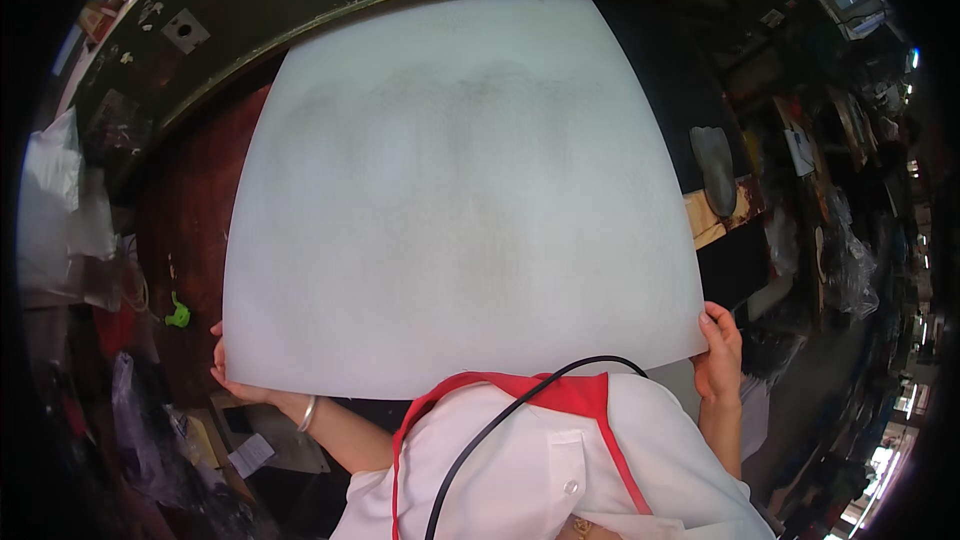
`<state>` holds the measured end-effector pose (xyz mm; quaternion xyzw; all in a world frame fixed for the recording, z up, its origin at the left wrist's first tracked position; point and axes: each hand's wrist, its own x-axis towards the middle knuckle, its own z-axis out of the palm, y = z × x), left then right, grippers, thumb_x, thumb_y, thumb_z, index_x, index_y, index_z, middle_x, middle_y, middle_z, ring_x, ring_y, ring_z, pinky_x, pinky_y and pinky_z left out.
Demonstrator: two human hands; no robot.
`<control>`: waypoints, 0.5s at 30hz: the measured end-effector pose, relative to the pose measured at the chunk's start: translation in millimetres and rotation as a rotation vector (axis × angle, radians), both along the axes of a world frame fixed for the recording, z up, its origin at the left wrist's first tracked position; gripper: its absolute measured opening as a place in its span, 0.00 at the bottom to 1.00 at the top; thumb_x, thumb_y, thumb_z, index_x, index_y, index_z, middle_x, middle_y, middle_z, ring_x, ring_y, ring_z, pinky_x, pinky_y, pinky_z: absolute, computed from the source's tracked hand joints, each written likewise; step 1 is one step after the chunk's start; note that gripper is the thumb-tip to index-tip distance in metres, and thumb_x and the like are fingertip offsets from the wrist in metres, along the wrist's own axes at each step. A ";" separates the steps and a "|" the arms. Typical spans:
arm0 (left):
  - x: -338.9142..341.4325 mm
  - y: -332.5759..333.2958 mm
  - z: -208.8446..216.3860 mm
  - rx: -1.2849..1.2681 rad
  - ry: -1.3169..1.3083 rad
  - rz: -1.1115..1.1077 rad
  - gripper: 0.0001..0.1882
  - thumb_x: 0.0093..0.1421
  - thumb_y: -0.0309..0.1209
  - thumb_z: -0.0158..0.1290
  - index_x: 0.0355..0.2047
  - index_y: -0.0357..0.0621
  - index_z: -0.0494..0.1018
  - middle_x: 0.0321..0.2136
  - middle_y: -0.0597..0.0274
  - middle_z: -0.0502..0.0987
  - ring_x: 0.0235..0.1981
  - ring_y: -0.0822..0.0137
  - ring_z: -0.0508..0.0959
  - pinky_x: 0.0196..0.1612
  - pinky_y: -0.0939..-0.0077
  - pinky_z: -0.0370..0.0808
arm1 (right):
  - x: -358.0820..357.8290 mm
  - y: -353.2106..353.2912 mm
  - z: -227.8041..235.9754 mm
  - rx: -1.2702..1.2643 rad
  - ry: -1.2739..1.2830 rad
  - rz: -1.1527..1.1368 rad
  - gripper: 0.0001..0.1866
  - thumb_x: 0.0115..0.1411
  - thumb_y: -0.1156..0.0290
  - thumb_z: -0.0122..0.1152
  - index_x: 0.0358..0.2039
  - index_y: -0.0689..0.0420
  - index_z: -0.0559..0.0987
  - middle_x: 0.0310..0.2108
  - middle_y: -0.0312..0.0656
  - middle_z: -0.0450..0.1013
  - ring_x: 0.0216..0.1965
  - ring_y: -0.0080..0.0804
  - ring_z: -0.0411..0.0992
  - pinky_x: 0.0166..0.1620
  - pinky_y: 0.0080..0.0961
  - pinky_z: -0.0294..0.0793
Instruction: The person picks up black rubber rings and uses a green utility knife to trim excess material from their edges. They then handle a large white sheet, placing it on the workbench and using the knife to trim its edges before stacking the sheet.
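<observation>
White sheet [460, 200] gripped between both hands, left hand [228, 365], right hand [720, 350].

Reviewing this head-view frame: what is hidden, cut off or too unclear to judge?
- Work surface under the large white sheet: hidden by the sheet itself.
- Left hand: only fingertips and part of the palm show at the sheet's lower left corner; the rest is behind it.
- Right hand: grips the lower right corner, fingers partly behind the sheet.
- Shelves at the right rim: too small and bent by the fisheye lens.
- Small green object: too small to identify.

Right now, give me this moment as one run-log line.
left hand: grips sheet corner | right hand: grips opposite corner | white sheet: held flat over dark worktable
</observation>
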<state>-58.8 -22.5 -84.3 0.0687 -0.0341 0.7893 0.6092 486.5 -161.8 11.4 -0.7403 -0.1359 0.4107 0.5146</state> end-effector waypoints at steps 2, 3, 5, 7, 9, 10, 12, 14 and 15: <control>3.5 -1.8 18.0 -0.014 0.094 0.000 0.04 0.56 0.34 0.51 0.27 0.51 0.70 0.29 0.72 0.72 0.56 0.67 0.63 0.64 0.60 0.53 | 17.9 -0.3 7.4 0.148 -0.008 -0.027 0.17 0.62 0.68 0.59 0.50 0.59 0.70 0.36 0.40 0.75 0.36 0.24 0.73 0.40 0.23 0.74; 7.0 -2.5 26.0 -0.018 0.244 0.031 0.02 0.56 0.34 0.50 0.28 0.54 0.72 0.38 0.72 0.73 0.55 0.68 0.65 0.61 0.61 0.59 | 28.3 0.1 11.2 0.218 -0.043 0.002 0.17 0.63 0.68 0.58 0.50 0.60 0.70 0.36 0.40 0.75 0.35 0.23 0.73 0.39 0.21 0.74; 17.0 -4.1 39.6 -0.055 0.202 0.056 0.05 0.58 0.34 0.47 0.27 0.53 0.72 0.36 0.71 0.75 0.54 0.66 0.67 0.60 0.61 0.60 | 49.5 -1.0 17.4 0.381 -0.161 0.077 0.19 0.65 0.70 0.53 0.54 0.61 0.66 0.33 0.41 0.76 0.34 0.21 0.73 0.36 0.17 0.72; 32.4 -4.8 47.3 -0.065 0.146 0.044 0.09 0.59 0.36 0.44 0.25 0.53 0.72 0.41 0.65 0.75 0.53 0.63 0.70 0.59 0.60 0.63 | 69.7 4.6 16.9 0.551 -0.330 0.142 0.22 0.67 0.67 0.47 0.58 0.63 0.61 0.26 0.40 0.75 0.29 0.19 0.71 0.34 0.15 0.68; 49.5 -8.0 53.8 -0.136 0.294 0.232 0.10 0.59 0.36 0.44 0.24 0.53 0.72 0.43 0.63 0.74 0.54 0.62 0.69 0.59 0.59 0.62 | 87.1 29.2 5.1 0.681 -0.295 -0.025 0.24 0.68 0.63 0.45 0.59 0.64 0.60 0.24 0.39 0.73 0.26 0.19 0.69 0.33 0.15 0.66; 58.8 -11.4 56.0 -0.212 0.317 0.294 0.10 0.59 0.37 0.44 0.24 0.53 0.72 0.44 0.62 0.74 0.54 0.62 0.69 0.60 0.58 0.62 | 93.1 44.3 -2.0 0.730 -0.271 -0.115 0.25 0.68 0.61 0.44 0.59 0.65 0.60 0.22 0.38 0.72 0.25 0.19 0.68 0.33 0.15 0.65; 71.8 -22.0 61.1 -0.195 0.380 0.315 0.09 0.58 0.37 0.45 0.24 0.52 0.72 0.43 0.62 0.74 0.55 0.62 0.69 0.60 0.56 0.62 | 107.3 66.1 -7.1 0.920 -0.337 0.084 0.28 0.69 0.55 0.37 0.58 0.66 0.61 0.27 0.42 0.73 0.30 0.21 0.69 0.36 0.16 0.66; 82.9 -35.7 63.4 -0.171 0.397 0.299 0.09 0.58 0.37 0.45 0.24 0.52 0.72 0.42 0.63 0.74 0.55 0.62 0.68 0.61 0.55 0.61 | 110.9 93.3 -15.3 1.076 -0.418 -0.126 0.32 0.67 0.49 0.33 0.56 0.66 0.65 0.35 0.47 0.73 0.36 0.30 0.71 0.44 0.25 0.71; 87.7 -43.2 64.2 -0.155 0.397 0.285 0.08 0.57 0.37 0.46 0.25 0.51 0.72 0.42 0.63 0.74 0.55 0.62 0.68 0.61 0.54 0.60 | 111.5 100.2 -15.7 1.177 -0.188 -0.240 0.34 0.66 0.46 0.33 0.54 0.66 0.67 0.36 0.48 0.73 0.40 0.35 0.71 0.48 0.30 0.71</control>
